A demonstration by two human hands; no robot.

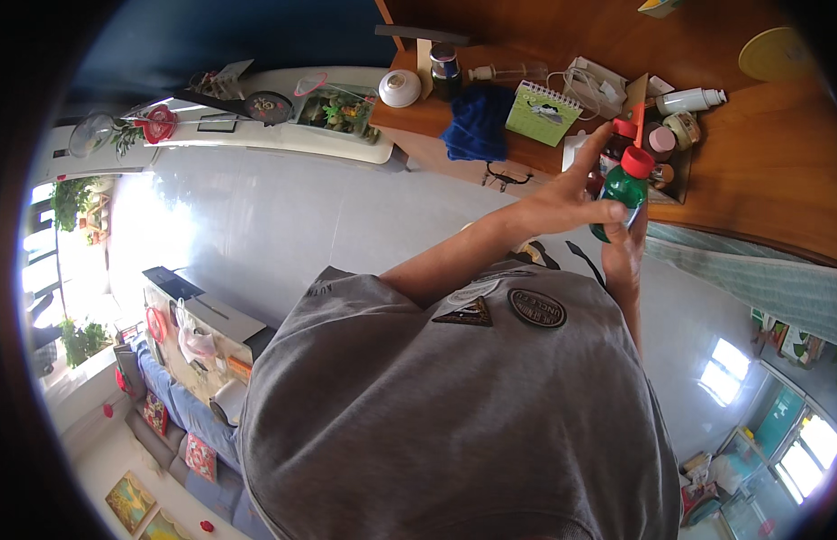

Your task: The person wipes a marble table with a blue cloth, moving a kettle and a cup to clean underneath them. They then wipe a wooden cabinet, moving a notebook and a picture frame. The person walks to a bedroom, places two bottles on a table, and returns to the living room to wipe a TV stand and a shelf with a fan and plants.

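A green plastic bottle with a red cap (625, 191) is in my right hand (625, 253), which grips its lower part. My left hand (572, 192) is beside it, its index finger stretched away and its thumb lying across the bottle's side. Between that thumb and finger, a dark bottle with a red cap (619, 143) shows partly. Whether my left hand grips either bottle is hidden. Just beyond are a pink-capped jar (661, 140), a glass jar with a pale lid (683, 128) and an open box (676, 189) around several small containers.
On the wooden table (769, 162) lie a white bottle (692, 100), a spiral desk calendar (543, 113), a blue cloth (479, 121) and a white cable (567, 81). A round white container (399, 88) stands near a dark jar (446, 73). A fish tank (334, 111) is farther left.
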